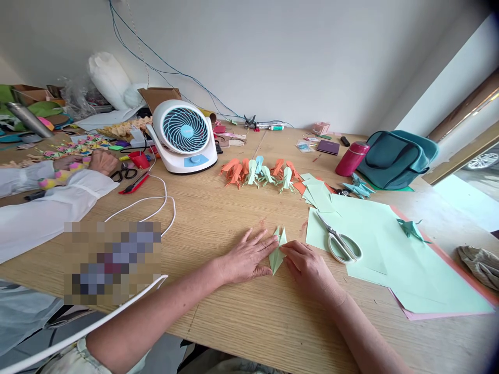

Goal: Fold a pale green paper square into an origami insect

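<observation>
Touching folded green paper (277,261): left hand (249,257) flat, splayed; right hand (311,267) curled at paper's edge, pinch unclear.

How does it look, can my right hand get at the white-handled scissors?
Likely yes: the scissors lie uncovered on green paper, near your right hand, with nothing apparent between; the hand would first leave the folded piece.

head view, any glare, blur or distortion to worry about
Head view, edges: apparent wide-angle stretch, dark upper-right corner; head view, lower left: a pixelated block masks part of the scene; head view, far right: daylight washes out the ground by the car wheel; head view, centre: left hand, right hand and folded green paper look fairly sharp, softly shadowed.
</observation>
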Action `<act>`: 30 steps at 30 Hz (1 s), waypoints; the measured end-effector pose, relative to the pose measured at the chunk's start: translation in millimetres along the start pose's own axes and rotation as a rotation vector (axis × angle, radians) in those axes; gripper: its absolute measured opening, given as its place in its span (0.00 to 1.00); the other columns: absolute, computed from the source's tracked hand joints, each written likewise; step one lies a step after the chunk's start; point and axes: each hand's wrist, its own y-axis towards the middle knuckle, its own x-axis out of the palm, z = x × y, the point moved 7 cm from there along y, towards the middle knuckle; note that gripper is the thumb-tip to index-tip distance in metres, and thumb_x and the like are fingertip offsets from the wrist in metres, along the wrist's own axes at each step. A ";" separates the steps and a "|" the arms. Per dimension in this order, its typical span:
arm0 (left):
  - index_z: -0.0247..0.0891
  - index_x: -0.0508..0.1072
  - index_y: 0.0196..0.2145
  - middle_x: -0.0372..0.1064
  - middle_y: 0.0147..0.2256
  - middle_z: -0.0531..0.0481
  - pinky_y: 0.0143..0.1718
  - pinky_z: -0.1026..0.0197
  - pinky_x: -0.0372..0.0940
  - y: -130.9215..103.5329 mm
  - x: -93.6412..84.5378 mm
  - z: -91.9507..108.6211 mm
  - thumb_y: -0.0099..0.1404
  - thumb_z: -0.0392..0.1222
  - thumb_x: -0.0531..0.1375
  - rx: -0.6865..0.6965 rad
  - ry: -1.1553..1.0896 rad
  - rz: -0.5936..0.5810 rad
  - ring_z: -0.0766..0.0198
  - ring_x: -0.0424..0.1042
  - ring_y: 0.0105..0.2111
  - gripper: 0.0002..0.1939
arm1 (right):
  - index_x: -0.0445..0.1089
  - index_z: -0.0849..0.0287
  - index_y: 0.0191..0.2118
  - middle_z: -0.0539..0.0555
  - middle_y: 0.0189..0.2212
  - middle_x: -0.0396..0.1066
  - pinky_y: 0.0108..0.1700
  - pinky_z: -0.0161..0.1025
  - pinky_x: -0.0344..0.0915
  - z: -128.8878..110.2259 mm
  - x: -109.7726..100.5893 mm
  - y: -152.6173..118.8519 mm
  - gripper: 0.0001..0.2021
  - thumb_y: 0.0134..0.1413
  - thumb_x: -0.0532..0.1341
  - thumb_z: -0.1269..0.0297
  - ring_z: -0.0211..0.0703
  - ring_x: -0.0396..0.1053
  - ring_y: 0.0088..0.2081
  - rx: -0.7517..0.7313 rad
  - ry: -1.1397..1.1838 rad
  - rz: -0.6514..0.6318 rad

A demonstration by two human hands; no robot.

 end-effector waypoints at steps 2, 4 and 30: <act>0.41 0.40 0.71 0.42 0.70 0.41 0.66 0.32 0.39 -1.9 0.7 4.1 0.70 0.64 0.48 -0.011 -0.026 0.024 0.43 0.36 0.71 0.41 | 0.72 0.58 0.46 0.58 0.42 0.74 0.43 0.41 0.69 2.5 0.3 -0.6 0.12 0.64 0.54 0.74 0.46 0.73 0.41 0.005 0.004 0.007; 0.39 0.43 0.71 0.45 0.69 0.39 0.66 0.34 0.42 -3.1 1.1 7.6 0.71 0.62 0.48 -0.024 -0.067 0.057 0.44 0.40 0.70 0.39 | 0.72 0.59 0.46 0.58 0.42 0.74 0.43 0.41 0.69 5.7 0.8 -1.4 0.12 0.64 0.54 0.74 0.45 0.73 0.41 0.018 0.014 0.004; 0.42 0.52 0.68 0.51 0.68 0.45 0.67 0.42 0.47 11.6 -5.7 -19.1 0.76 0.49 0.47 0.017 0.028 0.129 0.53 0.44 0.70 0.27 | 0.71 0.57 0.48 0.60 0.44 0.70 0.45 0.46 0.70 -2.7 3.5 -1.3 0.12 0.65 0.53 0.71 0.48 0.69 0.43 -0.021 -0.069 -0.095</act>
